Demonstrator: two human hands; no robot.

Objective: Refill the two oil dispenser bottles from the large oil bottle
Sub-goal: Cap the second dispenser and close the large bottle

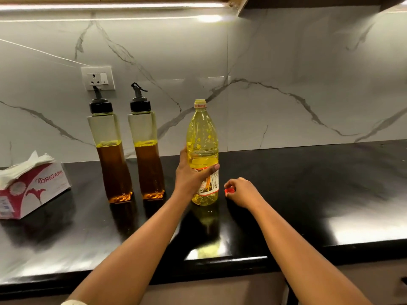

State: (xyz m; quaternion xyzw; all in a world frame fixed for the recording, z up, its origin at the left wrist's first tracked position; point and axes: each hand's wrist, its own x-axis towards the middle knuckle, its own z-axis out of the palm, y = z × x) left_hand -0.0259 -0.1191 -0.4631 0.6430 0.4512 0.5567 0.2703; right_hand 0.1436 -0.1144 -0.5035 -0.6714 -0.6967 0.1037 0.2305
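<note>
The large oil bottle [202, 137] stands upright on the black counter [308, 183], uncapped, holding pale yellow oil. My left hand [191, 175] is wrapped around its lower body at the label. Just right of the bottle's base, my right hand [241, 191] rests on the counter with its fingers closed on the red cap [229, 190]. Two tall square dispenser bottles stand to the left, one [111, 150] further left and one [147, 148] nearer the large bottle. Both have black pourer lids on and are roughly half full of amber oil.
A pink and white tissue box [33, 190] lies at the far left of the counter. A wall socket [98, 78] sits on the marble backsplash behind the dispensers. The counter's front edge [220, 260] runs below my forearms.
</note>
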